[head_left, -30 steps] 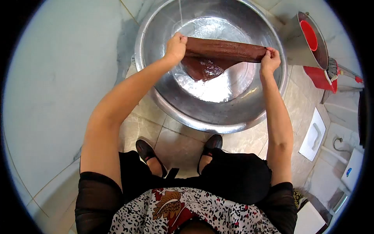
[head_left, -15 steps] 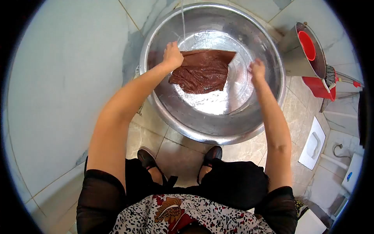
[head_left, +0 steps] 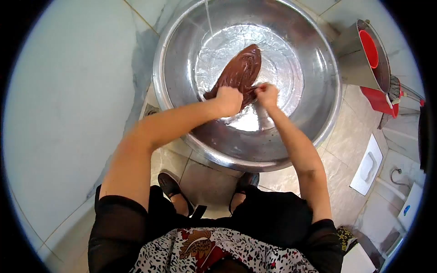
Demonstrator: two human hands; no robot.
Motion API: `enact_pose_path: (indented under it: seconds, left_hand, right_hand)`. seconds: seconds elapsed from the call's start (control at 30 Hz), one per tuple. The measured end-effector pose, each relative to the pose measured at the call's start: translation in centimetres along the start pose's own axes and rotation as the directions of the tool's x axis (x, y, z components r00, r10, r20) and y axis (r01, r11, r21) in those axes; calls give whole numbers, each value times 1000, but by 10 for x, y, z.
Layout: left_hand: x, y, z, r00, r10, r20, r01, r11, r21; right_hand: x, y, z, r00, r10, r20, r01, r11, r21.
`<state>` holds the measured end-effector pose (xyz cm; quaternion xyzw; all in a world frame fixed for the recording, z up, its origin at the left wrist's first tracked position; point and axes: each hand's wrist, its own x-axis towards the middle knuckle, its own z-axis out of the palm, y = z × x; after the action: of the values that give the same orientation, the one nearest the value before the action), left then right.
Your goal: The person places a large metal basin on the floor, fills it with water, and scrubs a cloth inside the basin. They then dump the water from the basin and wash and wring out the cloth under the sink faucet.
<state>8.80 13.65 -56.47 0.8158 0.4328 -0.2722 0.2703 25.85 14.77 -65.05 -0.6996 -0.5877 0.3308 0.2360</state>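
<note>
A wet brown cloth (head_left: 241, 68) lies bunched and folded in a large round metal basin (head_left: 246, 159) in the head view. My left hand (head_left: 229, 101) is closed on the cloth's near left part, fingers curled out of sight beneath it. At the cloth's near right edge, my right hand (head_left: 266, 94) pinches a gathered bit of it. The cloth's far end tapers to a rounded tip on the shiny basin floor. A thin stream of water (head_left: 208, 18) falls into the basin at its far left.
To the right stands a metal bucket (head_left: 355, 57) with a red container (head_left: 368, 49) inside. Beside it are a red bucket (head_left: 380, 102) and a mop head (head_left: 395, 88). A white squat toilet (head_left: 368, 164) is set in the tiled floor; a wall is close on the left.
The cloth has gone from spread out to bunched. My left hand has moved nearer and right; my right hand has come in from the basin's right side and taken hold of the cloth.
</note>
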Motion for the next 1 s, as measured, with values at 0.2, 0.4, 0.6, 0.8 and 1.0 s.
enact_pose_path:
  seconds: [0.2, 0.4, 0.6, 0.8, 1.0]
  left_hand:
    - [54, -79, 16, 527, -628, -572, 345, 773, -532]
    - [50, 41, 31, 658, -491, -570, 102, 809, -579]
    - [31, 119, 10, 676, -390, -625, -448, 456, -769]
    - [27, 83, -8, 704, -256, -663, -361, 675, -644]
    - [54, -53, 22, 624, -355, -696, 236, 935, -266]
  right_hand:
    - [1, 40, -45, 796, 516, -317, -401, 841, 362]
    - [-42, -14, -30, 716, 644, 268, -545, 277, 792]
    - [-35, 12, -31, 828, -193, 527, -560, -239, 793]
    - [-22, 23, -19, 785, -91, 613, -607, 91, 790]
    - [-25, -16, -56, 836, 239, 494, -548, 311, 777]
